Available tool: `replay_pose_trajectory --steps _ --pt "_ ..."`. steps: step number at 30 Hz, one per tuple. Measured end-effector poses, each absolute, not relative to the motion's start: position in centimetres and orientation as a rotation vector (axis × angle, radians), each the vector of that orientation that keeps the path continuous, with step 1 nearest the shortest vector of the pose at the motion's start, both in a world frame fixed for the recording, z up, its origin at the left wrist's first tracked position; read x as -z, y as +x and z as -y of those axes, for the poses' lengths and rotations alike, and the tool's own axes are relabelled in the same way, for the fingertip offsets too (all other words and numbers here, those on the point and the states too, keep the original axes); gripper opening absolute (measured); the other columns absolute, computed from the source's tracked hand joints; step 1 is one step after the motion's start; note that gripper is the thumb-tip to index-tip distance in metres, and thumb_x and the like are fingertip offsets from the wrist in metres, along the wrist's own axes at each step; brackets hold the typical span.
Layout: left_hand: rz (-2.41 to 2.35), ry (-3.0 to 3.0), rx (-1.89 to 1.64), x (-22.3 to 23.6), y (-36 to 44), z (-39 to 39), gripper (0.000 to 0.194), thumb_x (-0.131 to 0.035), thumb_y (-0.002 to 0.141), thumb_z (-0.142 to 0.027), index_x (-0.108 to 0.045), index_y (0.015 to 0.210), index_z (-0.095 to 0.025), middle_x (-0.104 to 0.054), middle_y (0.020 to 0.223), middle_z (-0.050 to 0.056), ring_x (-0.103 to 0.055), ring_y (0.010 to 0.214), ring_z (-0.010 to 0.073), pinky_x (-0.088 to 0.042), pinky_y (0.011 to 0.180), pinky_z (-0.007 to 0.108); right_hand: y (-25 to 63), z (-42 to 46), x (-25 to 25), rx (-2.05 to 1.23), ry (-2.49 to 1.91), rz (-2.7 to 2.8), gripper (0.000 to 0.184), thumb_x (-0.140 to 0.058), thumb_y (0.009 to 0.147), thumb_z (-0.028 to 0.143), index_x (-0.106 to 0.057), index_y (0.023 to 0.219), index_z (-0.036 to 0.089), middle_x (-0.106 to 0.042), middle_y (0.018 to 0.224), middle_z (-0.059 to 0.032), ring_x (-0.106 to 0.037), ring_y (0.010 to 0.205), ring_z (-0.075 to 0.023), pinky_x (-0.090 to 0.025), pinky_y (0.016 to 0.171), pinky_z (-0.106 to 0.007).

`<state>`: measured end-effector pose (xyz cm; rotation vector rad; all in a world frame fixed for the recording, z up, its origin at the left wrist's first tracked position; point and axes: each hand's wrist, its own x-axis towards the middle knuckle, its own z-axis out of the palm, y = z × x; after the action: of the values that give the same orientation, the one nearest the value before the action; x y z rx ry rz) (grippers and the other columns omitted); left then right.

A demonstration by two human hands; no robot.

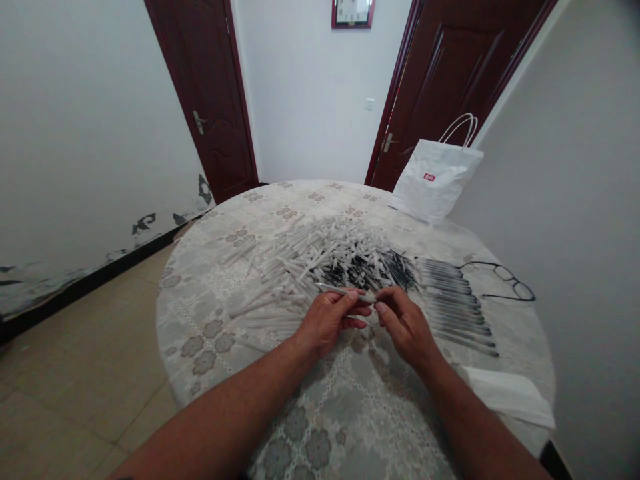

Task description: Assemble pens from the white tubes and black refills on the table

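Observation:
My left hand (330, 317) holds a slim pale pen barrel (334, 289) between thumb and fingers, its pointed end toward the left. At the barrel's right end, the thumb and index finger of my right hand (403, 323) are pinched together; any small part between them is hidden. Just beyond both hands lies a heap of loose white pen barrels (295, 263). Thin black pen parts (357, 270) are mixed into the heap's right side. Right of my hands, several clear pens with dark ends (455, 303) lie side by side in a row.
A round table with a patterned cloth (200, 280) carries everything. Black-framed glasses (515, 287) lie beyond the pen row. A white paper bag (440, 177) stands at the back right. Near my right forearm is a folded white sheet (510, 393). Walls stand left and right.

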<state>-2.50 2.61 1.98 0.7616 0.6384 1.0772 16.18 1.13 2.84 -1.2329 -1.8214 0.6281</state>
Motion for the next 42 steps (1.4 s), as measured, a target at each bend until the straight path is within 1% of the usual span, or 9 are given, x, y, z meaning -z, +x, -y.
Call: replay_pose_trajectory --steps 3,9,12,16,20,24,31,34,42 --pt "-0.646 0.757 -1.072 -1.94 -2.5 -2.68 0.038 -0.077 0.081 -0.042 -0.072 0.102 -0.011 -0.074 0.101 0.015 -0.072 0.085 0.0205 -0.059 0.067 0.028 16.13 -1.12 -3.12 -0.586 -1.25 1.862 0.02 -0.048 0.1 0.039 -0.057 0.097 0.021 -0.062 0.077 -0.0014 -0.057 0.068 -0.0162 -0.043 0.063 -0.026" --pt "-0.661 0.769 -1.052 -1.95 -2.42 -2.61 0.035 -0.075 0.084 -0.04 -0.073 0.103 -0.01 -0.074 0.102 0.016 -0.072 0.085 0.0205 -0.06 0.066 0.028 16.15 -1.54 -2.87 -0.616 -1.27 1.897 0.042 -0.038 0.104 0.042 -0.054 0.071 0.021 -0.056 0.063 -0.0003 -0.055 0.062 -0.0153 -0.04 0.059 -0.026" --pt "-0.678 0.771 -1.068 -2.14 -2.47 -2.57 0.036 -0.075 0.084 -0.041 -0.073 0.102 -0.01 -0.074 0.102 0.016 -0.071 0.086 0.0208 -0.06 0.066 0.028 16.19 -1.4 -2.79 -0.662 -1.245 1.821 0.034 -0.038 0.103 0.042 -0.059 0.085 0.021 -0.059 0.068 -0.0002 -0.056 0.062 -0.015 -0.042 0.06 -0.026" --pt "-0.679 0.766 -1.086 -2.35 -2.56 -2.64 0.037 -0.076 0.083 -0.041 -0.073 0.103 -0.011 -0.075 0.101 0.015 -0.072 0.085 0.0205 -0.06 0.066 0.028 16.23 -1.15 -3.07 -0.58 -1.22 1.819 0.02 -0.051 0.097 0.037 -0.057 0.108 0.021 -0.065 0.086 -0.0029 -0.06 0.073 -0.0166 -0.046 0.068 -0.027" --pt "-0.679 0.756 -1.074 -2.38 -2.58 -2.68 0.037 -0.077 0.082 -0.041 -0.073 0.102 -0.011 -0.074 0.102 0.016 -0.072 0.083 0.0203 -0.06 0.065 0.027 16.13 -1.19 -3.33 -0.537 -1.252 1.885 0.018 -0.047 0.099 0.035 -0.058 0.097 0.022 -0.063 0.079 -0.0019 -0.058 0.072 -0.0168 -0.044 0.066 -0.027" --pt "-0.675 0.763 -1.052 -2.26 -2.54 -2.68 0.036 -0.077 0.081 -0.041 -0.073 0.101 -0.01 -0.075 0.101 0.016 -0.072 0.083 0.0209 -0.06 0.064 0.028 16.04 -1.39 -3.2 -0.564 -1.268 1.915 0.036 -0.038 0.103 0.038 -0.055 0.077 0.022 -0.061 0.071 -0.0021 -0.059 0.07 -0.0171 -0.041 0.063 -0.027" --pt "-0.683 0.74 -1.071 -2.43 -2.47 -2.6 0.037 -0.078 0.081 -0.04 -0.073 0.102 -0.01 -0.074 0.098 0.015 -0.071 0.081 0.0202 -0.06 0.063 0.028 16.2 -1.21 -3.43 -0.534 -1.223 1.878 0.017 -0.051 0.097 0.034 -0.058 0.105 0.021 -0.064 0.083 -0.002 -0.059 0.072 -0.017 -0.042 0.066 -0.027" --pt "-0.691 0.739 -1.067 -2.55 -2.48 -2.58 0.036 -0.078 0.081 -0.04 -0.073 0.102 -0.011 -0.074 0.098 0.015 -0.071 0.081 0.0202 -0.06 0.063 0.028 16.08 -1.14 -3.64 -0.492 -1.238 1.913 0.016 -0.049 0.099 0.034 -0.058 0.096 0.021 -0.062 0.081 -0.002 -0.057 0.073 -0.0169 -0.041 0.067 -0.027" --pt "-0.684 0.756 -1.053 -2.34 -2.48 -2.67 0.038 -0.078 0.08 -0.042 -0.074 0.1 -0.01 -0.074 0.102 0.017 -0.071 0.081 0.0203 -0.06 0.062 0.027 16.17 -1.44 -3.32 -0.535 -1.247 1.959 0.036 -0.037 0.104 0.039 -0.054 0.077 0.023 -0.059 0.071 -0.001 -0.056 0.067 -0.0163 -0.04 0.063 -0.027"
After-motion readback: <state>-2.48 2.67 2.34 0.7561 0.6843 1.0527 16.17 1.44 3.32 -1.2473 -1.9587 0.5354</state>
